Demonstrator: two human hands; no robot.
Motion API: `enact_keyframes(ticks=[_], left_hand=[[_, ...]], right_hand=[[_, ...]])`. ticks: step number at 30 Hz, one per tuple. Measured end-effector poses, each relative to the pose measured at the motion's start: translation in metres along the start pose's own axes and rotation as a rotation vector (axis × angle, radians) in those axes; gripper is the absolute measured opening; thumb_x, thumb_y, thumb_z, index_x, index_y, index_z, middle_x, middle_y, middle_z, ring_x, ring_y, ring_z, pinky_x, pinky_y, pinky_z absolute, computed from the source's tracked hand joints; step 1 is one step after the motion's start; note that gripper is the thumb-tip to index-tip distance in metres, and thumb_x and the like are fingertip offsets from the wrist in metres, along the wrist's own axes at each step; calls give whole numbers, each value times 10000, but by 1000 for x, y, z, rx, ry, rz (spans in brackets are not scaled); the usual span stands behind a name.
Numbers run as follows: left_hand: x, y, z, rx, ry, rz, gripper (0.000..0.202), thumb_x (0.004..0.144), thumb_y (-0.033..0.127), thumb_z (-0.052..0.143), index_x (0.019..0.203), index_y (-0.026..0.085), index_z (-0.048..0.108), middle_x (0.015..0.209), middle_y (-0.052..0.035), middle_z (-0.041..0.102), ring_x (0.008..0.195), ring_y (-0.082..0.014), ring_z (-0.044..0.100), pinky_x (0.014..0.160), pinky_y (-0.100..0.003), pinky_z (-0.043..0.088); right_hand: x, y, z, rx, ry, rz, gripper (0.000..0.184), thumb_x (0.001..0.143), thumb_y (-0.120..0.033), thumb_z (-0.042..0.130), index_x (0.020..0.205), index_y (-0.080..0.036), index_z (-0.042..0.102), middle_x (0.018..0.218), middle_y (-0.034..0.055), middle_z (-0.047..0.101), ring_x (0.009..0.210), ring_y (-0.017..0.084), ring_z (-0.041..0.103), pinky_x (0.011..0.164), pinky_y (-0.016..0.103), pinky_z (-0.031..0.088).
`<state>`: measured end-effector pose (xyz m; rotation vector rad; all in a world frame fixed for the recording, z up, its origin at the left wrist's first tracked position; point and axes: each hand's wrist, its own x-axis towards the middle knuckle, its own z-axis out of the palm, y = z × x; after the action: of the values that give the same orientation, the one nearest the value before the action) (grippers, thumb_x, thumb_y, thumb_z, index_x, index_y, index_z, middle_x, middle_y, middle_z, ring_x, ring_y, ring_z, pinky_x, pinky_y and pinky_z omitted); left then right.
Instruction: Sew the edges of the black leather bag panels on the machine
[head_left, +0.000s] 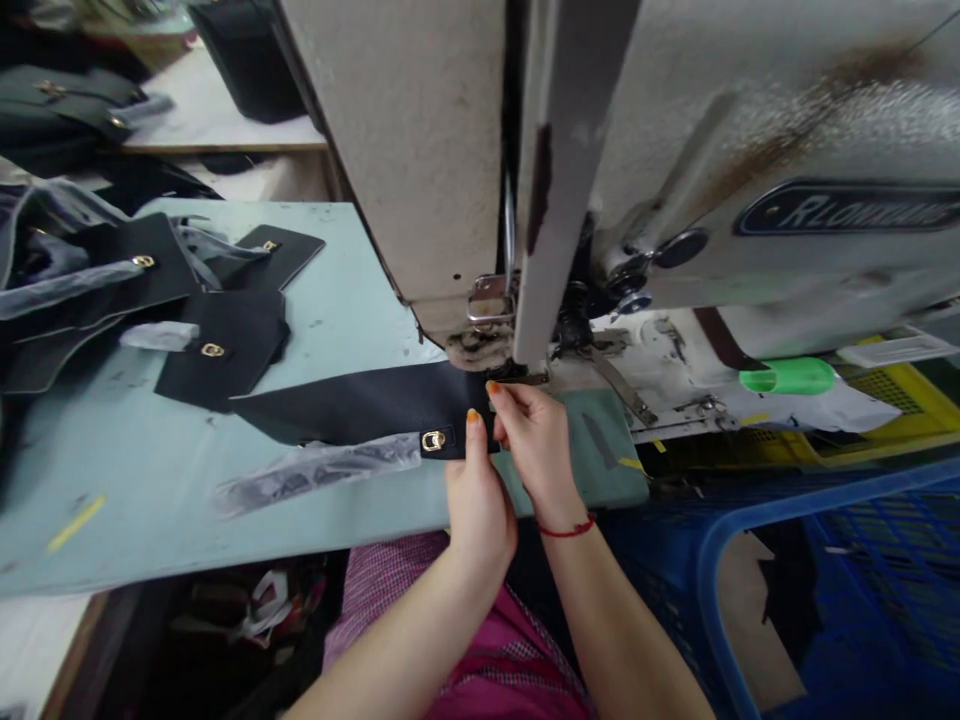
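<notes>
A black leather panel [360, 400] lies at the sewing machine [450, 200], its right end close to the presser foot. A gold buckle [433, 441] sits on a small black tab at its near edge, with a plastic-wrapped strap [322, 470] running left from it. My left hand [480, 500] grips the panel's near edge just right of the buckle, thumb on top and fingers hidden beneath. At the panel's right end, beside the needle area, my right hand [534, 440] is closed with thumb and forefinger pinched together; what lies between them is too small to make out.
More black leather pieces [225, 335] with gold buckles and wrapped straps are heaped on the green table [150, 500] at left. To the right stand a blue basket [720, 540] and a yellow crate [922, 390]. A green tube [795, 376] lies by the machine bed.
</notes>
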<state>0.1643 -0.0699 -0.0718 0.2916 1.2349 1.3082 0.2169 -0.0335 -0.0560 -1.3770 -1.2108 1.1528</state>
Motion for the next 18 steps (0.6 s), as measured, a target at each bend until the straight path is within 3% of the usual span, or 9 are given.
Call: enact_keyframes(ticks=[3,6,7,9,11,13,15,16,18], left_hand=[[-7,-14,-10,-60,77,23,558,794,590,625,1250,270,600,1374,-85,611,1369,-270,474,1067,-376,438],[-32,-13,-43,131,-62,-153,520,749,529,705,1200,274,663,1419,-97,577,1345,-294,498,1059,-398,444],[-42,-3,-57,244,-146,-199,494,738,488,733,1184,281,684,1410,-93,587,1321,-292,523,1050,-388,457],[-57,35,-81,507,-459,-183,352,806,421,695,1119,264,732,1253,-99,693,1159,-281,646,980,-377,518],[-54,91,-93,773,-598,141,277,901,373,577,1115,289,732,1196,-54,719,1020,-225,697,873,-318,567],[-26,149,-91,957,-466,510,285,930,316,538,1174,279,681,1111,-23,739,770,-139,698,690,-237,575],[24,189,-82,1116,-226,801,294,957,259,479,1197,201,637,1075,-37,732,761,-122,678,700,-237,561],[54,200,-77,1301,-223,876,331,950,226,466,1241,157,609,1116,-68,716,848,-144,683,782,-271,559],[111,201,-69,1791,-376,982,412,846,163,584,1253,106,611,1262,-152,646,1049,-254,652,922,-391,524]], right_hand=[[-7,8,-22,-16,29,17,321,902,-480,601,898,-170,684,544,-21,569,471,121,514,474,226,381],[-11,32,-50,-269,92,-60,295,921,-433,581,937,-160,693,738,52,673,652,171,619,619,271,474],[-12,43,-59,-416,100,-110,276,922,-402,583,964,-155,698,842,83,695,760,198,639,705,300,490],[-11,65,-72,-745,92,-207,261,913,-346,592,1037,-145,704,982,118,688,912,248,618,818,356,471],[-10,83,-79,-1005,89,-272,266,921,-320,584,1089,-155,706,1023,121,671,943,267,584,828,373,444],[-8,94,-80,-1160,97,-330,265,950,-313,548,1103,-173,713,1023,115,662,927,259,567,803,359,428],[-5,99,-78,-1255,97,-399,291,986,-311,487,1090,-170,720,997,117,663,903,251,563,780,349,418],[-5,100,-78,-1287,93,-428,321,1004,-306,445,1075,-162,723,976,119,667,884,247,566,771,349,418],[-4,102,-82,-1307,79,-472,416,1034,-316,345,1024,-149,726,938,123,678,847,244,583,757,355,427]])
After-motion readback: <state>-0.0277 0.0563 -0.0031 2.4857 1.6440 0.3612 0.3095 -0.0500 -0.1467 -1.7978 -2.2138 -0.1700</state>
